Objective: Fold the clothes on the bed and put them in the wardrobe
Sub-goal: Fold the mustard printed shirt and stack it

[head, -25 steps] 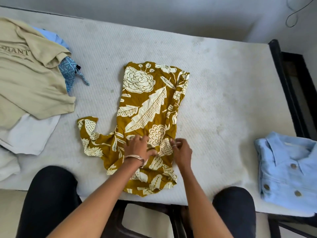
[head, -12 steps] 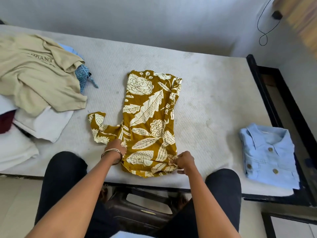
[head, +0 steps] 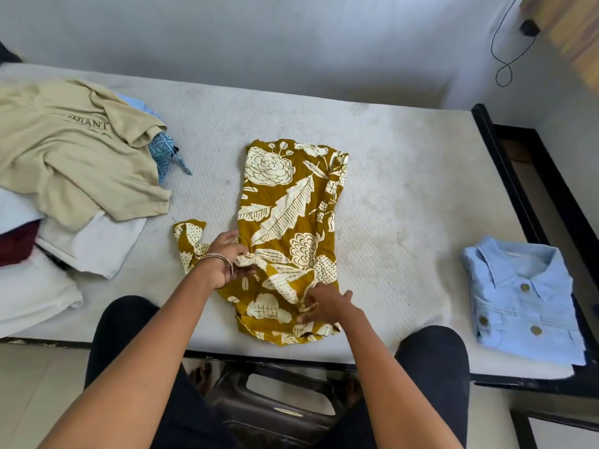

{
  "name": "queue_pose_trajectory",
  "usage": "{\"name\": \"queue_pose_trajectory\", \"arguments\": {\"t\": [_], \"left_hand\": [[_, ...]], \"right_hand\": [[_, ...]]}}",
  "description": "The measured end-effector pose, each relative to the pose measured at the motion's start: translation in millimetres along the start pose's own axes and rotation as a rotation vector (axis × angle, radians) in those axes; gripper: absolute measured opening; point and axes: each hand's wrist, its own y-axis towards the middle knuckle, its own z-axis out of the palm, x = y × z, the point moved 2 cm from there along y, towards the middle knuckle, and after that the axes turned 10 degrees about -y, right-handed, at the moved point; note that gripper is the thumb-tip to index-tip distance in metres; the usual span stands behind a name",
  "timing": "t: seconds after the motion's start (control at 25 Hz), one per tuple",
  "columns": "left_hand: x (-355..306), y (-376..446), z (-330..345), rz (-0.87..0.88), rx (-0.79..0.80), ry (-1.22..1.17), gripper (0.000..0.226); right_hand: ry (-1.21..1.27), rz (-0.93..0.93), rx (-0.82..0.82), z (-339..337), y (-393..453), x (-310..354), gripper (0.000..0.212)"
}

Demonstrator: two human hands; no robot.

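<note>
On the middle of the white mattress (head: 389, 196) lay the mustard-yellow floral-print cotton garment (head: 288, 222), partly folded lengthwise, one sleeve trailing left. It looked light, limp and crease-prone, best taken by hem corners or fold edges. The left hand (head: 227, 259) pinched cloth at the sleeve seam; the right hand (head: 324, 306) gathered fabric near the hem with curled fingers. A beige printed T-shirt (head: 74, 157) topped an unfolded pile far left; a folded pale-blue buttoned shirt (head: 522, 296) sat right, neither obstructing.

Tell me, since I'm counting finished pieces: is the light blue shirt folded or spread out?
Folded. The light blue shirt lies as a compact rectangle on the mattress, collar on top, buttons facing up, no sleeves showing.
</note>
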Motion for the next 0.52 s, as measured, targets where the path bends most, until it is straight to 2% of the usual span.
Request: {"name": "queue_pose_trajectory", "arguments": {"t": [0.08, 0.16, 0.24, 0.32, 0.4, 0.44, 0.52], "left_hand": [[-8, -2, 14, -0.079, 0.078, -0.09, 0.023], [-14, 7, 37, -0.164, 0.111, -0.24, 0.013], [-25, 22, 66, -0.184, 0.149, -0.372, 0.012], [-34, 36, 98, -0.154, 0.296, -0.383, 0.021], [-34, 49, 119, -0.093, 0.421, -0.152, 0.05], [-29, 57, 123, -0.054, 0.408, 0.033, 0.059], [-13, 79, 119, 0.067, 0.23, 0.446, 0.056]], "right_hand": [[-0.004, -0.007, 0.027, -7, 1, -10, 0.047], [0.0, -0.03, 0.103, -9, 2, -21, 0.037], [0.116, -0.028, 0.229, -6, 1, -35, 0.026], [0.33, 0.056, 0.307, -6, 0, -51, 0.018], [0.38, 0.165, 0.34, -17, -2, -65, 0.016], [0.356, 0.2, 0.375, -24, 0, -72, 0.018], [0.339, 0.258, 0.383, -40, 9, -83, 0.032]]}}
